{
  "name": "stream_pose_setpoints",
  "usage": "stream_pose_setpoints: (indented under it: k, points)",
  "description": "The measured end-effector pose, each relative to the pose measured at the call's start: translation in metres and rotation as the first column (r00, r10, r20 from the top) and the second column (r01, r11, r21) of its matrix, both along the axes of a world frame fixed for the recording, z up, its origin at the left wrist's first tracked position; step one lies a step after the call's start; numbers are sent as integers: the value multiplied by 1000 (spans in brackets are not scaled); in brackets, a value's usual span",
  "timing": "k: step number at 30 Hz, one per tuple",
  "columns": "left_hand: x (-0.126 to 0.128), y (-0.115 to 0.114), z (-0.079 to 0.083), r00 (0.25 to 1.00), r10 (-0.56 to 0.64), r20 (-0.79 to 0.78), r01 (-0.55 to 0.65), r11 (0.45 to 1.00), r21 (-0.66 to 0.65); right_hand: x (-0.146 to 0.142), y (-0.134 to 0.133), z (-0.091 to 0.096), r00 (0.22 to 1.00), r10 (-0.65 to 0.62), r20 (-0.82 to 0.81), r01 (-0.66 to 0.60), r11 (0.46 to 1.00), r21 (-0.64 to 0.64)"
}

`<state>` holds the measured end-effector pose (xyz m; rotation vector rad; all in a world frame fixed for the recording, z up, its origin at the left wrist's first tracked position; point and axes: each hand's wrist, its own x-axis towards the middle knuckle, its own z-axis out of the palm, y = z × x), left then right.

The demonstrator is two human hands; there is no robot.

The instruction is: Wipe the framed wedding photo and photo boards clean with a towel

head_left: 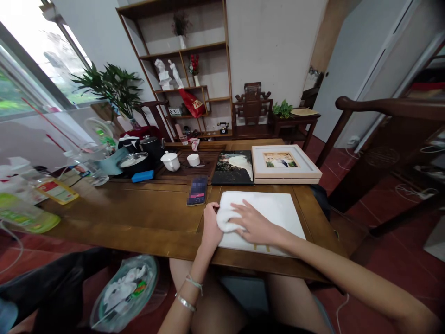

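A flat white board (pixel 287 218) lies on the wooden table in front of me, with two small tan marks near its front edge. My right hand (pixel 252 222) presses a bunched white cloth (pixel 226 202) onto the board's left part, its fingers bent over the cloth. At the board's left edge, my left hand (pixel 211 222) is closed, fingers curled against the edge and the cloth; the fingertips are partly hidden. A phone (pixel 197 191) with a lit screen lies just beyond my left hand.
Behind the board are a dark photo panel (pixel 232 168) and a pale wooden picture frame (pixel 259 162). A tea tray with a white lidded cup (pixel 170 161), a blue sponge (pixel 143 176) and bottles stand leftward. Below sits a lined trash bin (pixel 149 283); a chair (pixel 371 153) stands right.
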<state>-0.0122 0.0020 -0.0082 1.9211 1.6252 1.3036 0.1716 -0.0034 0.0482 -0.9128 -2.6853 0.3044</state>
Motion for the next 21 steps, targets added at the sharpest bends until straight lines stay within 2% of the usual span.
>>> stream_pose_setpoints:
  k: [3,6,9,11,13,15,16,19,21]
  points:
    - [0,-1,1,997,15,-80,-14,1000,5,28,-31,6,987,159,-31,-161,984,-83]
    - [2,-4,6,984,43,-174,-43,999,6,67,-39,12,982,181,-51,-188,962,-197]
    - [3,-9,11,953,80,-293,-82,997,5,100,-25,10,998,36,-60,-50,965,-258]
    - [4,-12,13,934,57,-353,-70,997,-23,113,-12,4,990,-121,-73,104,973,-207]
    - [3,-12,14,926,49,-374,-70,997,-41,114,-5,-4,953,-285,-98,275,955,-110]
    - [3,-11,13,934,44,-354,-64,997,-47,106,-11,-9,929,-356,-105,353,935,-42]
    - [3,-9,12,942,34,-333,-55,997,-54,99,-19,-11,935,-341,-98,340,940,-29]
    - [3,-6,9,969,7,-245,-28,996,-83,78,-51,-10,981,-186,-50,184,982,-44]
    - [4,-4,6,982,13,-190,-32,995,-98,69,-68,-6,993,-120,-21,119,991,-67]
